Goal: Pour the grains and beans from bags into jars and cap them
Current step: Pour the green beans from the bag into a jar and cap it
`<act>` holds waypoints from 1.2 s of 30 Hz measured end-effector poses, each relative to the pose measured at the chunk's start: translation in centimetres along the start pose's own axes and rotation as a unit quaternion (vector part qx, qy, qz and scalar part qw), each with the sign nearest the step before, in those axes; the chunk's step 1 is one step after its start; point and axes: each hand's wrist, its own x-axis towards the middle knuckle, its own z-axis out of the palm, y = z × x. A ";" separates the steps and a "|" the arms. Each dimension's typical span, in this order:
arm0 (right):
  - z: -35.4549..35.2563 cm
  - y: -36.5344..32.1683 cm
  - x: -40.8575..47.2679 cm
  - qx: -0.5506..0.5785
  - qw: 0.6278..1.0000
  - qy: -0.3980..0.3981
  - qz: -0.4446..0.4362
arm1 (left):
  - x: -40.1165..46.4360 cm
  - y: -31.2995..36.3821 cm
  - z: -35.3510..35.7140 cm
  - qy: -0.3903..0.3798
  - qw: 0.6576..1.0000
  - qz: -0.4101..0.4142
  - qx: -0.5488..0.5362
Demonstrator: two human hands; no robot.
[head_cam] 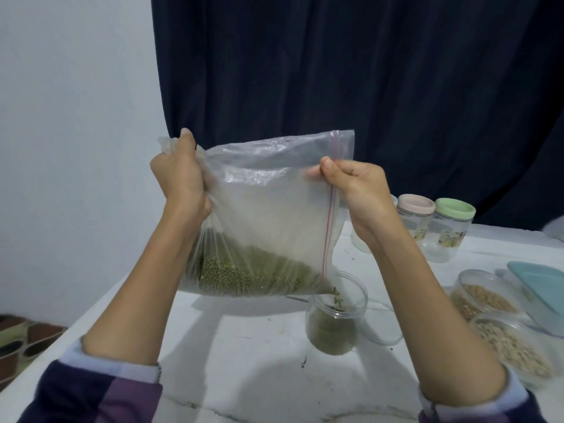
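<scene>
I have both hands up above the worktop (244, 361), each clamped on the clear zip bag (268, 209). My left hand (180, 175) bunches the bag's bottom corner in a fist, and my right hand (357, 190) pinches the edge by the red zip line. The bag hangs tilted, its mouth corner low, and the green beans (244, 273) lie heaped along its lower side. Some spill from that corner into the open jar (335, 312), which stands near the middle of the worktop, partly filled with the same beans.

Just right of that jar sits a clear lid (384, 328), flat on the surface. Toward the right edge stand two open tubs of pale grain (482, 297) (515, 349), with a teal-lidded box (540, 285) behind them. Near the far edge are two capped jars, one with a pink lid (416, 204) and one with a green lid (455, 208); both carry small printed labels, too blurred for me to read. The bag itself screens part of the far side. A dark curtain (366, 71) hangs behind the worktop.
</scene>
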 end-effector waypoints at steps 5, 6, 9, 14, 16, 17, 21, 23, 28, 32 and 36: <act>0.1 0.1 -0.1 0.006 1.000 -0.005 -0.002 | 0.0 -0.1 -0.2 0.002 1.000 -0.005 0.002; 0.0 0.1 -0.1 0.010 1.000 -0.005 -0.002 | 0.0 -0.1 -0.2 0.001 1.000 -0.006 0.001; 0.2 0.3 0.0 0.013 1.000 -0.003 0.005 | -0.1 0.0 -0.2 0.000 1.000 -0.001 0.000; 0.9 0.5 -0.2 0.018 0.999 0.025 -0.017 | -0.3 0.4 0.2 -0.001 1.000 0.008 0.002; 0.8 0.3 -0.2 0.010 0.999 0.027 -0.019 | -0.2 0.4 0.1 0.001 1.000 0.008 0.001; 0.7 0.2 -0.2 0.006 0.999 0.032 -0.024 | -0.2 0.4 0.1 0.001 1.000 0.006 -0.002; 0.4 -0.1 -0.3 -0.010 1.000 0.000 -0.007 | -0.4 0.4 0.1 0.001 1.000 0.003 -0.005; 0.2 -0.1 -0.3 -0.005 1.000 0.013 -0.006 | -0.4 0.4 0.1 -0.001 1.000 0.005 -0.010; 0.1 -0.3 -0.4 -0.006 1.000 0.014 0.000 | -0.6 0.5 0.3 -0.003 1.000 0.003 -0.011; 0.3 0.0 -0.5 -0.011 1.000 0.003 -0.010 | -0.5 0.4 0.3 -0.010 1.000 0.009 -0.006; -0.1 -0.3 -0.4 -0.020 1.000 -0.009 0.000 | -0.5 0.4 0.2 -0.007 1.000 0.003 -0.009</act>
